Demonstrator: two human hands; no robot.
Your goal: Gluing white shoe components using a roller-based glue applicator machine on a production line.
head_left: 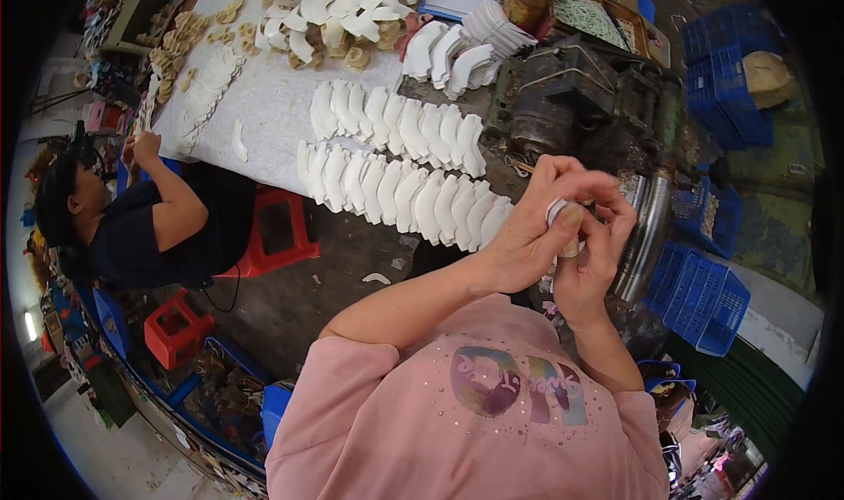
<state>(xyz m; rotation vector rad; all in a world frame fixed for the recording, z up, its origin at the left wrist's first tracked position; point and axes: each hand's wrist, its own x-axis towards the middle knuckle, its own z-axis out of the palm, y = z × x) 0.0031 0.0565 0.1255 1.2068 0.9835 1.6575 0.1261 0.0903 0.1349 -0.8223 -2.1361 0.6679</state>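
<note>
Both my hands are together in front of my chest. Between them is a small white curved piece (556,210), mostly covered by my fingers. My left hand (526,227) is closed on it, its fingers arched over the top. From below, my right hand (587,267) pinches the same piece; something pale also shows under its thumb. Just left of my hands, two long rows of white curved pieces (387,192) stand side by side, overlapping along the table's near edge. More white curved pieces (448,56) lie stacked near the machine.
A dark greasy machine (563,104) with a shiny metal cylinder (644,236) stands beside my hands. Blue crates (699,298) are at the right. A pile of white and beige pieces (334,16) covers the far table. A co-worker (149,210) sits left, near red stools (176,328).
</note>
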